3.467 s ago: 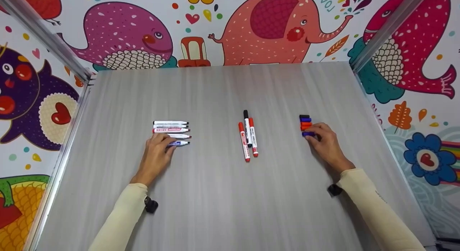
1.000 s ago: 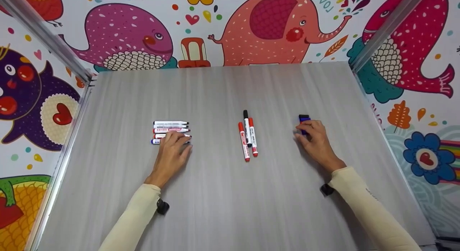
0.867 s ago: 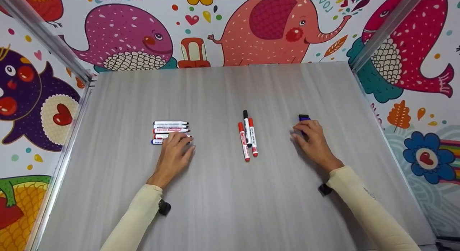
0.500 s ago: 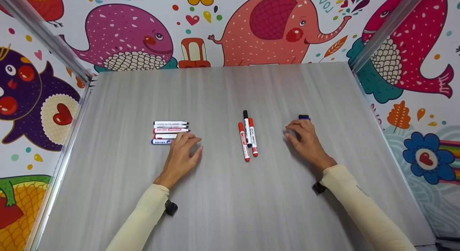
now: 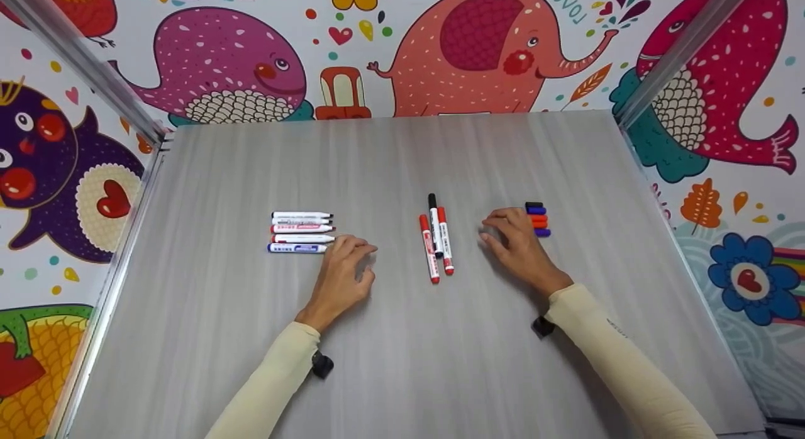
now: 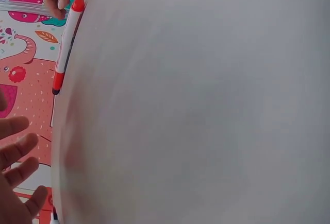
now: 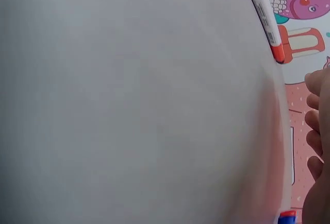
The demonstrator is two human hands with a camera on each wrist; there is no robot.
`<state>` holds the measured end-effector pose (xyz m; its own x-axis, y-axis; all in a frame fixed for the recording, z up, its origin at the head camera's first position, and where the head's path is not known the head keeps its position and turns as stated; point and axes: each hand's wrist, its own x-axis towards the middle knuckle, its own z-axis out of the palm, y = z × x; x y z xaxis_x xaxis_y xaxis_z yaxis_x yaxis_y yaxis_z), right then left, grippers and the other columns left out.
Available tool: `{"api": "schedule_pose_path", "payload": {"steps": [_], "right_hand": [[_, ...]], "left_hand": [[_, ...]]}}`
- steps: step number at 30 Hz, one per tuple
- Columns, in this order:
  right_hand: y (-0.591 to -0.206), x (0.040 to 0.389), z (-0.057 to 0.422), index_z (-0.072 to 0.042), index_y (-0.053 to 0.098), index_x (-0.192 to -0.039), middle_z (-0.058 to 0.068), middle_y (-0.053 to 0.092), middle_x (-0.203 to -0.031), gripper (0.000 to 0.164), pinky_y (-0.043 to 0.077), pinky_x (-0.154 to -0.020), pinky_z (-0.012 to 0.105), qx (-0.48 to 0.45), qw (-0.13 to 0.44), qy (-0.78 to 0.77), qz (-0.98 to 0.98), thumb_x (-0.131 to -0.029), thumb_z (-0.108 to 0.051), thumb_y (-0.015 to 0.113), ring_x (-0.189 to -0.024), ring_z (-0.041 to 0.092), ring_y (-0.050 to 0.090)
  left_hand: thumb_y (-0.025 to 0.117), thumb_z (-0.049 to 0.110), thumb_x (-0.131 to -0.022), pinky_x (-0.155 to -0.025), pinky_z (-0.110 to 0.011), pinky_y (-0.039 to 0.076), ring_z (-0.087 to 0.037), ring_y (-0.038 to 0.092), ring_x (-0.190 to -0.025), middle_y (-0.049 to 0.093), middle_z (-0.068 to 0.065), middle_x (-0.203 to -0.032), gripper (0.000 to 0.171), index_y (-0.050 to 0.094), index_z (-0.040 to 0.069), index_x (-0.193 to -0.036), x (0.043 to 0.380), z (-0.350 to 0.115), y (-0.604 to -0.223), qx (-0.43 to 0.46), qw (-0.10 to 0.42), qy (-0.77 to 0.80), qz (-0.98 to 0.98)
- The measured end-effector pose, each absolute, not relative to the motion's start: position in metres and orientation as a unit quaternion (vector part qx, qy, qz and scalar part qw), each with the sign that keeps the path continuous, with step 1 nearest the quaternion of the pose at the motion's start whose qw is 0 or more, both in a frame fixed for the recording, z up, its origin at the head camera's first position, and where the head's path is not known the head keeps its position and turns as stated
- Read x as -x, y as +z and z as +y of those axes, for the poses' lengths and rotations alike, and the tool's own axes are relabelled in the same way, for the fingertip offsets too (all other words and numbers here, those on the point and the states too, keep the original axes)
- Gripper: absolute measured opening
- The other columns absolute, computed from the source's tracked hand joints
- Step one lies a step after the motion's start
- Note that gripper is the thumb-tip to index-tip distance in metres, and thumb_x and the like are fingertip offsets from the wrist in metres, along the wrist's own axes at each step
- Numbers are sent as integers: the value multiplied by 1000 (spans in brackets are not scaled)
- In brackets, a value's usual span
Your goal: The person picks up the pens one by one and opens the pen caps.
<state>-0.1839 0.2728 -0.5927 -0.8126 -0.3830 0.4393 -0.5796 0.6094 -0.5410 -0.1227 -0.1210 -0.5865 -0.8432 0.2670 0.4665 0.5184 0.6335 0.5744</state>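
Uncapping appears under way: left hand [image 5: 339, 277] and right hand [image 5: 522, 249] empty, fingers relaxed — three capped markers [image 5: 436, 233] lie at the left hand's 2 o'clock. Next: probably grip one marker with both hands.

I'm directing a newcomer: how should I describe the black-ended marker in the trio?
On the grey table, between the left hand and right hand, lie three markers. Take the middle one, the black-ended marker; its two neighbours have red ends.

Head view: I look forward and down over the table [image 5: 383, 168]; my wrist views, nearer and sideways, share the patterned wall [image 5: 415, 80] behind the central markers [image 5: 435, 231].
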Motion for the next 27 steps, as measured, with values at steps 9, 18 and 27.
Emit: {"api": "schedule_pose_path", "payload": {"steps": [9,18,27], "right_hand": [[-590,189,254,1,77,-123,15,66,-127,25,39,-106,53,-282,122,332,-892,-103,-13,79,-122,36,55],[-593,194,240,4,76,-125,19,66,-129,29,39,-106,56,-314,129,345,-875,-102,-13,80,-121,39,55],[-593,196,226,5,74,-127,21,65,-130,31,41,-110,58,-336,121,353,-865,-102,-12,79,-123,39,57]], "left_hand": [[73,3,-89,-100,-58,47,-32,61,-118,72,-11,-116,32,79,-1,-120,122,-103,-586,211,152,-382,-887],[84,21,-97,-119,-62,42,-38,57,-139,72,-15,-133,42,75,-2,-130,118,-89,-587,204,123,-367,-899],[85,28,-98,-126,-60,34,-42,49,-148,67,-18,-143,55,69,-2,-141,110,-71,-592,196,86,-365,-906]]}}
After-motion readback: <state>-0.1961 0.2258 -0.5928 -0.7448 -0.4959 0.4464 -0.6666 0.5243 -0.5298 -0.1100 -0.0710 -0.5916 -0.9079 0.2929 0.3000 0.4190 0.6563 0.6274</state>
